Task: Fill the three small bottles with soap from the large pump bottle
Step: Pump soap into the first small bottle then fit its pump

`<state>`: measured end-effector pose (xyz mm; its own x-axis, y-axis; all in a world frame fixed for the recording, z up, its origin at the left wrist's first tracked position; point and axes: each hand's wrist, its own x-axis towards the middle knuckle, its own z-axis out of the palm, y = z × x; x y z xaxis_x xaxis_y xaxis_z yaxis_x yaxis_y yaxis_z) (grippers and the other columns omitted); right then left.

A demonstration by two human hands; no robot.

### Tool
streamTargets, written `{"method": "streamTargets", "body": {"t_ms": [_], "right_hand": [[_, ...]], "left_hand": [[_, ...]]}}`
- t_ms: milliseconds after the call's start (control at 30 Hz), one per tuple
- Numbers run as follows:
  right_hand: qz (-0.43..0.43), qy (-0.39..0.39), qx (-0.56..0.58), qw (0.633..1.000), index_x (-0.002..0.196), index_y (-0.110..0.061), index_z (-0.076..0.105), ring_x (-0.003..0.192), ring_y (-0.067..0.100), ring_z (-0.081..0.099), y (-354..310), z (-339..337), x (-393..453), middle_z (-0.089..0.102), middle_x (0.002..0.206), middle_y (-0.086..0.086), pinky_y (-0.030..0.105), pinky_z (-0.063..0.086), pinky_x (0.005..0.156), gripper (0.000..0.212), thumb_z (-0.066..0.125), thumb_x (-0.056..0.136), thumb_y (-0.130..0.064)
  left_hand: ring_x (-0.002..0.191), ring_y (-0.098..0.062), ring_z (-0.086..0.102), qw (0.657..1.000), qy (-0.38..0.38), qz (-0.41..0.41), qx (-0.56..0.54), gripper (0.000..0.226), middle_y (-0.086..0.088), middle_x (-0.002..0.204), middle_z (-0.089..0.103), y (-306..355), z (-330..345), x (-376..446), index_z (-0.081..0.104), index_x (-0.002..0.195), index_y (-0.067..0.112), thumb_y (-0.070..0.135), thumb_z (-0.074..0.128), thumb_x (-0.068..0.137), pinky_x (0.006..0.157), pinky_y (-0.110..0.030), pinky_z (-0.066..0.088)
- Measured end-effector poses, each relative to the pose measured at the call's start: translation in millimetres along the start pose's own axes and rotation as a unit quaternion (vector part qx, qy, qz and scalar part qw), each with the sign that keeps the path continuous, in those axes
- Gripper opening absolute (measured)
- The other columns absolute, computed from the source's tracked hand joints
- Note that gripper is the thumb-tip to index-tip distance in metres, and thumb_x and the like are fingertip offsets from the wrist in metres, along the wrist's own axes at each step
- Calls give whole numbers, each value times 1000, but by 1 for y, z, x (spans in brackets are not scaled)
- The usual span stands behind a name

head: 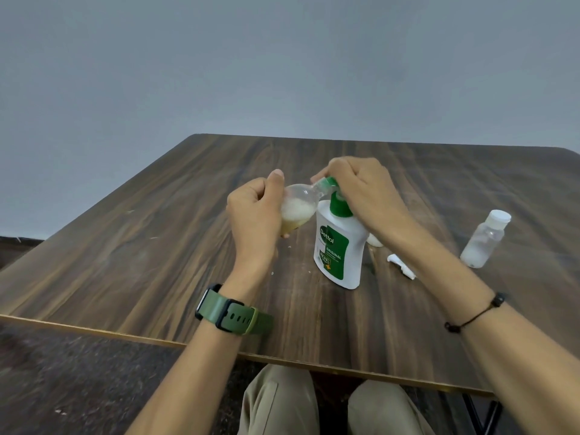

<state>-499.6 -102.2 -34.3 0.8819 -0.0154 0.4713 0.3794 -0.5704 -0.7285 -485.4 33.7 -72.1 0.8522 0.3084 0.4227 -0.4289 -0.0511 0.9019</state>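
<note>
Head view: filling small bottle (298,208), left grip (255,211) clasping it, right grip (361,189) pressing pump bottle (339,246); next, more pumps, nine o'clock tilt steady.

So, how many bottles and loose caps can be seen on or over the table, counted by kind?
Large pump bottle: 1
Small bottle held in the left hand: 1
Small capped bottle standing on the right: 1
Small bottle mostly hidden behind the right wrist: 1
Loose white cap: 1
Total: 5
</note>
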Motion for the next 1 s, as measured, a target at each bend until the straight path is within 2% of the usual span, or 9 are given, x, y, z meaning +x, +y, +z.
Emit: {"method": "streamTargets", "body": {"t_ms": [67,167,267,533,667,733,833,933,1000], "right_hand": [[1,-3,9,1000,76,-1,68,72,20,57,0,0,1,69,76,-1,29,44,66,39,36,90,-18],[-3,3,8,1000,76,-5,71,68,13,54,1,-1,0,65,70,-13,23,41,63,38,38,90,-17],[-8,-3,11,1000,77,1,68,73,21,57,0,1,0,65,73,-12,29,43,66,39,36,91,-14],[-11,-5,-6,1000,76,-3,69,63,6,53,4,-1,1,65,69,-13,18,40,62,39,36,91,-17],[-16,-6,-19,1000,78,3,65,76,25,57,2,-2,3,66,73,-6,31,43,68,39,34,92,-16],[-22,-3,-26,999,78,1,67,72,23,55,2,-2,0,64,69,-10,29,41,65,39,35,93,-16],[-17,0,-24,1000,79,5,64,77,30,57,1,-1,2,67,76,5,35,45,69,39,34,93,-15],[-18,-5,-28,999,80,2,67,70,22,55,1,-1,0,64,70,-7,31,42,67,40,34,93,-15],[-14,8,-7,1000,78,-1,68,73,24,57,0,-2,1,68,76,-2,33,44,69,40,34,92,-16]], "left_hand": [[35,-15,42,1000,-1,1,10,52,7,36,37,0,-1,0,41,37,20,31,57,85,32,-23,34],[36,-15,44,1000,4,-6,-6,52,7,36,37,0,-1,-1,40,38,20,30,57,86,31,-22,34],[36,-13,45,1000,1,-2,13,53,7,36,38,-1,-1,-1,42,37,19,29,57,87,32,-24,35],[36,-11,43,1000,6,-4,2,55,8,36,36,2,0,-2,40,36,20,26,56,88,32,-22,33],[38,-11,44,1000,9,-5,15,54,7,36,38,2,1,-1,42,37,20,28,57,88,33,-24,36],[40,-11,45,1000,7,-7,7,53,7,38,38,3,1,-1,43,38,18,29,56,87,34,-25,37],[43,-18,45,1000,6,0,22,50,4,41,39,2,-2,1,45,41,13,30,57,87,36,-29,38],[42,-17,44,1000,7,-6,9,51,7,39,37,4,-1,1,42,39,17,29,57,87,34,-26,37],[42,-19,42,1000,3,5,19,52,5,40,36,4,-1,3,42,40,13,30,57,86,36,-29,37]]}}
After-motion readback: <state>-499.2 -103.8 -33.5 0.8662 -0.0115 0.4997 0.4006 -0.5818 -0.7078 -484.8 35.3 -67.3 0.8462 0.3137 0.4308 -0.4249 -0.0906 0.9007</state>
